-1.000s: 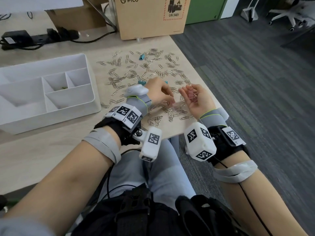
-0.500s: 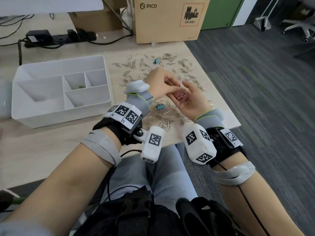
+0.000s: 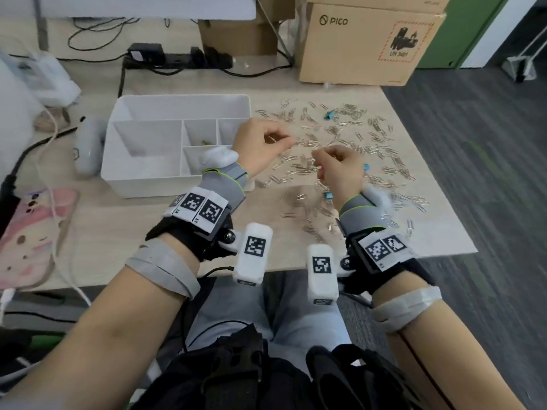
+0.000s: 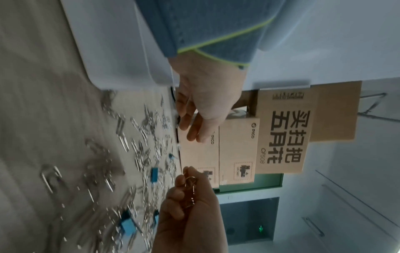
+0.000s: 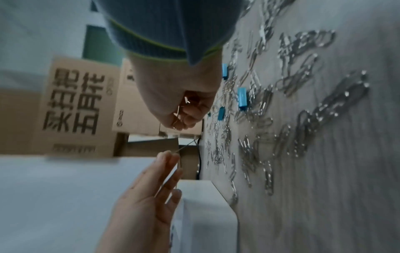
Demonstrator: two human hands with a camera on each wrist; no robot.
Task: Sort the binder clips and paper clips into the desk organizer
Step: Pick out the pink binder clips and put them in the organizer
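barely begun, by the look of it: desk organizer [image 3: 177,137] nearly bare, only a small dark-green speck in 1 of the small middle compartments, too small to name. paper clips [image 3: 349,143] strewn in a broad silver scatter across the table [image 3: 266,247], just right of the organizer. blue binder clips [image 3: 329,114] dotted among them, about 4 showing, none visibly in the organizer. nearly all the sorting left to do.

left hand [image 3: 260,146] raised over the organizer's right edge, thumb and forefinger pinched together, other fingers loosely extended in the right wrist view; whether a clip sits in that pinch cannot be told, too small and blurred. right hand [image 3: 340,167] hovering above the scatter, curled into a loose fist; in the left wrist view a small bunch of paper clips clamped between thumb and curled fingers [image 4: 173,193], metal glinting inside the fist in the right wrist view too.

likely next: carrying that handful to a compartment and dropping it in.
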